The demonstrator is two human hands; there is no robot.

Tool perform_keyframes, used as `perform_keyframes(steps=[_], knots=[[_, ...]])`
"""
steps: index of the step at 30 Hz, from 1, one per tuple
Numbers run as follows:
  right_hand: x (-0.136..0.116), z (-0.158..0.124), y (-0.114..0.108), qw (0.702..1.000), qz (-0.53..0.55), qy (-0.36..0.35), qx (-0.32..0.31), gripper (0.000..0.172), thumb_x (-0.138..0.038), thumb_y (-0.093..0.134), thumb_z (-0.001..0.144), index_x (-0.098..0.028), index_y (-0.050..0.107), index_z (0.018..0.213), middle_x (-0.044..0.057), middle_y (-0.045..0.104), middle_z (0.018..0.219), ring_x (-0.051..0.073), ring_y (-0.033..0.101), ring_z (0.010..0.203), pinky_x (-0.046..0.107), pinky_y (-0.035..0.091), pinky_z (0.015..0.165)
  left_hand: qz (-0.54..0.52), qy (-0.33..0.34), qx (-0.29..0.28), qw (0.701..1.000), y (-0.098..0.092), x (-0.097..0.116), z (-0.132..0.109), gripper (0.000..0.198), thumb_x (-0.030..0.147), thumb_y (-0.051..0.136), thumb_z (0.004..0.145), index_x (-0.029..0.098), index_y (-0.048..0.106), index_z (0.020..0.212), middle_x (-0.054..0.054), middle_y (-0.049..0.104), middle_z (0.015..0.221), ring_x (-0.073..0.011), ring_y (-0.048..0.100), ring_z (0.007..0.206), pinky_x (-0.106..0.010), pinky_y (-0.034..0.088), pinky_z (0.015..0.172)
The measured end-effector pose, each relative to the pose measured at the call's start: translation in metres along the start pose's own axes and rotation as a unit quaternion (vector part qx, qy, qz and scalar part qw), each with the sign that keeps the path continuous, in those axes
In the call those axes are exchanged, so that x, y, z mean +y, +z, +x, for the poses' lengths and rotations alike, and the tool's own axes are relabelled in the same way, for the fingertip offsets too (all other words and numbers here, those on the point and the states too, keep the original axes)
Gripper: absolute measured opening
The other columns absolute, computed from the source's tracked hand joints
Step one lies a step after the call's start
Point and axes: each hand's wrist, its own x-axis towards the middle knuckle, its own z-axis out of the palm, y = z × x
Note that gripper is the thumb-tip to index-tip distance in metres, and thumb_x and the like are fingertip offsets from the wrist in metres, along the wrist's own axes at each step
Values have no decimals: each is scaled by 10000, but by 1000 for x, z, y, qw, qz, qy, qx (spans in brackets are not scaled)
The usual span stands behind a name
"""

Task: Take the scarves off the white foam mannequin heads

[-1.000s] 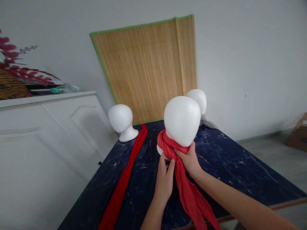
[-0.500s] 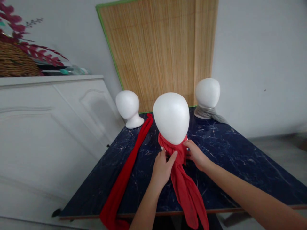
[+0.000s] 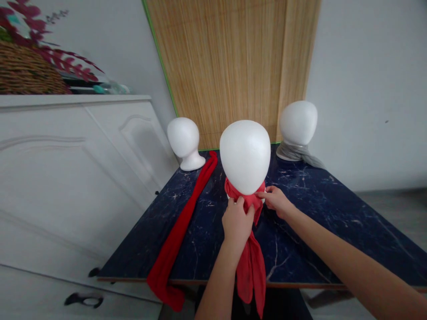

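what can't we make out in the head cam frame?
- Knot of the red scarf on the near foam head: covered by the left hand.
- Near foam head's base: hidden by scarf and both hands; right hand touches its side.
- Scarf's hanging tail: cut off by the bottom edge.
- Second red scarf: its end drops behind the table edge.
- Basket on the cabinet: cut off by the left edge.

Your left hand and right hand are both bare, with no gloves, rings or watch showing. Your forearms are uncovered along their whole visible length; no sleeve edge enters view. Your fingernails look short and unpainted.
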Motion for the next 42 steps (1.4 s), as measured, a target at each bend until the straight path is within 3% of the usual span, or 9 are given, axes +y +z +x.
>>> perform_keyframes(steps=[5, 15, 22, 27, 30, 34, 37, 39, 42], knots=[[-2, 14, -3, 999, -16, -23, 24, 370, -203, 686, 586, -225, 347, 731, -128, 328, 365, 52, 269, 332, 177, 176, 333, -167, -5, -34, 985, -5, -28, 10, 205, 283, 444, 818, 161, 599, 765, -45, 626, 831, -167, 579, 774, -259, 403, 696], [-16, 63, -50, 970, -222, -85, 48, 339, -214, 648, 704, -137, 483, 990, -38, 540, 531, 92, 445, 408, 205, 341, 397, -84, -37, 11, 996, -34, -77, 26, 84, 236, 535, 718, 198, 461, 718, 39, 496, 649, -120, 485, 612, -219, 341, 576], [-27, 79, -99, 843, -516, -143, 47, 315, -267, 656, 721, -131, 620, 1003, 96, 659, 881, 251, 621, 831, 308, 453, 690, 21, -21, 53, 998, -55, -105, 67, 288, 105, 476, 737, 226, 489, 998, -51, 613, 937, -232, 595, 886, -335, 436, 791], [-38, 77, -113, 742, -654, -137, 54, 220, -231, 557, 773, -128, 646, 945, 171, 642, 1000, 342, 595, 973, 405, 450, 758, 46, 28, 158, 986, -61, -92, 108, 418, 50, 395, 760, 198, 524, 1130, -143, 446, 1321, -345, 348, 1269, -538, 254, 1037], [-38, 70, -122, 718, -685, -102, 70, 241, -242, 534, 783, -99, 652, 938, 209, 641, 983, 365, 603, 953, 424, 464, 724, -46, 73, 190, 978, -46, -77, 102, 435, 38, 438, 727, 182, 533, 1126, -114, 507, 1259, -269, 395, 1241, -457, 278, 1076], [-31, 62, -133, 700, -703, -73, 106, 335, -278, 620, 720, -78, 662, 985, 255, 629, 991, 424, 594, 933, 495, 471, 732, -161, 71, 125, 976, -14, -54, 63, 607, 155, 573, 703, 145, 421, 1290, -107, 499, 1300, -211, 434, 1226, -354, 344, 1069], [-24, 61, -120, 724, -631, -256, 111, 641, -417, 607, 736, -64, 508, 1262, 256, 528, 1229, 435, 501, 1113, 565, 410, 907, -251, -4, 115, 961, 6, -35, 41, 856, 265, 667, 671, 78, 266, 1404, -176, 330, 1441, -263, 282, 1345, -411, 227, 1138], [-21, 59, -96, 781, -507, -363, 43, 663, -441, 547, 774, -85, 438, 1322, 201, 463, 1340, 365, 432, 1228, 522, 334, 1038, -283, -40, 128, 950, 15, -23, 38, 995, 300, 742, 601, 57, 227, 1418, -208, 292, 1457, -301, 250, 1364, -441, 207, 1143], [-15, 50, -49, 877, -314, -353, -86, 558, -424, 515, 808, -163, 458, 1298, 115, 459, 1376, 291, 389, 1288, 476, 276, 1102, -343, -41, 145, 927, 24, -11, 45, 1049, 274, 835, 459, 131, 337, 1372, -180, 413, 1394, -335, 360, 1312, -459, 297, 1105]])
